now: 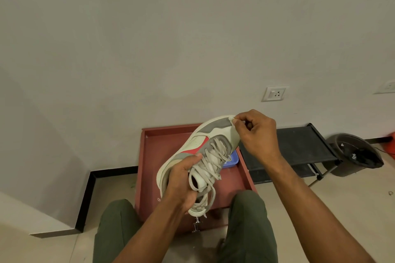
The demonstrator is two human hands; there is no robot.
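Sneaker (198, 147): held above red tray (154, 147), toe away.
Left hand (181, 179): gripping sneaker's heel collar.
Right hand (254, 132): pinching small white wad (232, 118) against sneaker's toe.

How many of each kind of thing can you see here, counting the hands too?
Shoe: 1
Hands: 2, the left hand and the right hand
Small white bit pinched at the toe: 1
Red tray: 1
Blue box: 1
Black rack: 1
Bin: 1
Wall sockets: 2
Total: 10
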